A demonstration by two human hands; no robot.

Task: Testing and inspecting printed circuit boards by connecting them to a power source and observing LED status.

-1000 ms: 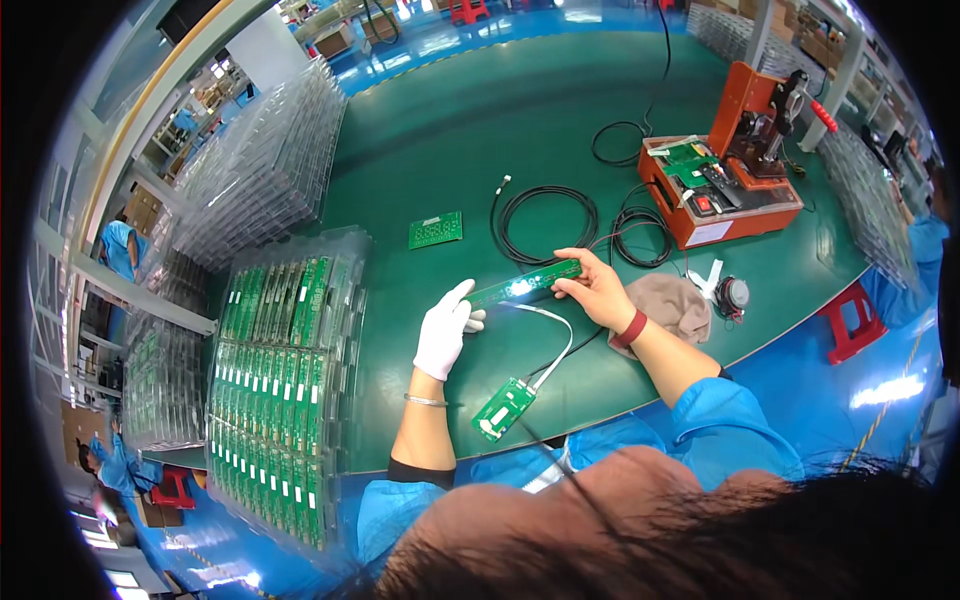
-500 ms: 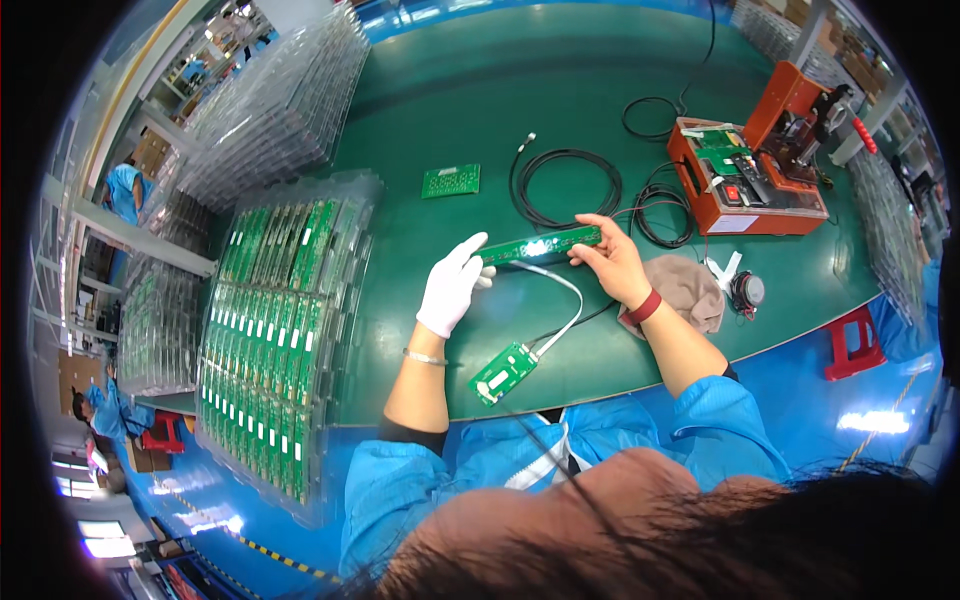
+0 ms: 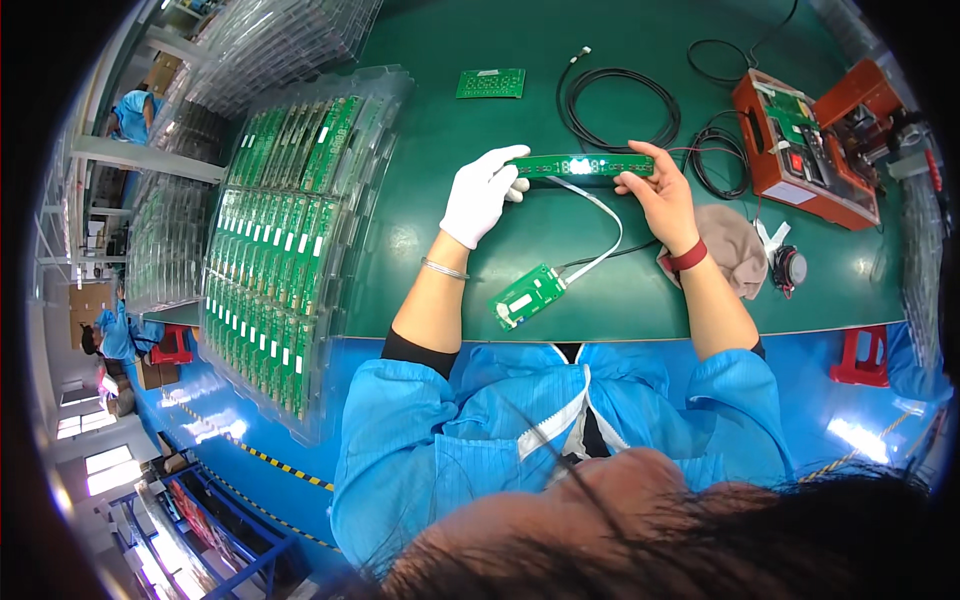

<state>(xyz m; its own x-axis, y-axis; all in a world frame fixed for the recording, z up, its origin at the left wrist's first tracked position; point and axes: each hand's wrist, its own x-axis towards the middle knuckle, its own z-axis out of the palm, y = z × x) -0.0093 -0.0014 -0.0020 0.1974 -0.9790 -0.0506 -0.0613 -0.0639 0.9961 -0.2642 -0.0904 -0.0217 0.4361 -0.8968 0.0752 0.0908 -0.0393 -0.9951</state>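
Note:
A long, narrow green circuit board [image 3: 540, 166] with a lit display is held up level between my two hands. My left hand [image 3: 482, 196], in a white glove, pinches its left end. The bare fingers of my right hand [image 3: 660, 200] grip the right end, thumb below and forefinger above. From the board a flat white ribbon cable [image 3: 617, 222] curves down to a smaller green circuit board [image 3: 527, 297], which lies on the table near its front edge. A dark cable also runs to that smaller board.
At left a clear plastic tray [image 3: 385, 110] holds rows of boards. Beyond my hands lie another green board [image 3: 491, 84] and a coiled black cable [image 3: 575, 110]. An orange test fixture [image 3: 825, 195], a brown cloth [image 3: 728, 250] and a small round speaker-like part [image 3: 790, 266] are at right.
My view has shifted, so the table sits higher in the picture. Both hands still hold the long board, and its display digits show more clearly now.

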